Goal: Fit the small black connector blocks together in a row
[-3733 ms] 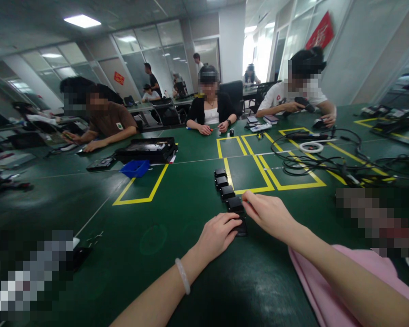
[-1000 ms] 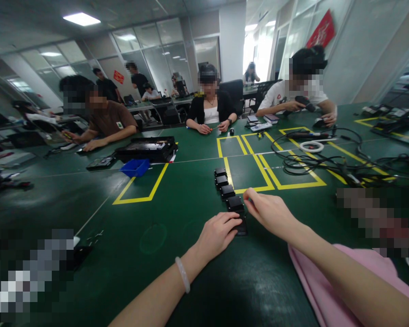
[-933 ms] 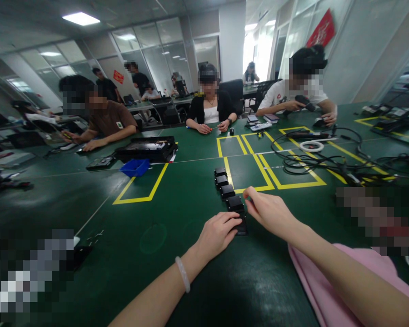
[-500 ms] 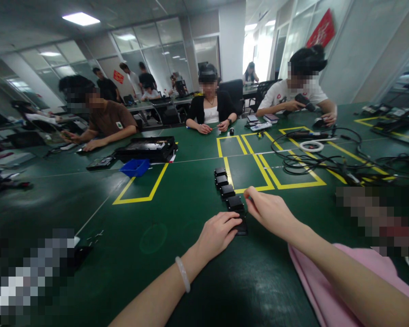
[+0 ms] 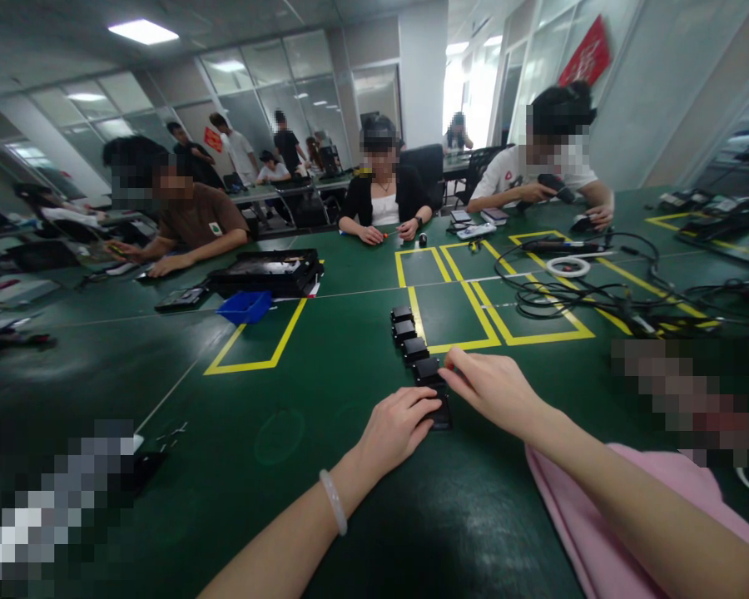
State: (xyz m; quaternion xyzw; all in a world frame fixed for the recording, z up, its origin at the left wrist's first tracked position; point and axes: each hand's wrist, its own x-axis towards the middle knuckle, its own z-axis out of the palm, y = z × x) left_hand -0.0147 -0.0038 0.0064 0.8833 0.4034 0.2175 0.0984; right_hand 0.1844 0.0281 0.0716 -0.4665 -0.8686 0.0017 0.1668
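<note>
My left hand (image 5: 399, 424) lies over a flat black rectangular part (image 5: 441, 414) on the green table, its fingers bent across the left side and the thumb by the lower edge. My right hand (image 5: 483, 384) is just above and to the right of that part, thumb and forefinger pinched together. Whatever those fingertips hold is too small to make out. Beside them stands the nearest black block (image 5: 426, 371). Several similar blocks, such as the one at the far end (image 5: 402, 314), run in a slanting row away from me.
Yellow tape outlines (image 5: 462, 345) mark the table. Tangled black cables (image 5: 555, 304) lie at right, a pink cloth (image 5: 624, 507) at lower right. Left of the blocks are a blue tray (image 5: 245, 307) and a black device casing (image 5: 268, 270). Co-workers sit across the table.
My right hand's fingertips have shifted slightly left, closer to the nearest block and the flat part. My left hand has stayed on the flat black part.
</note>
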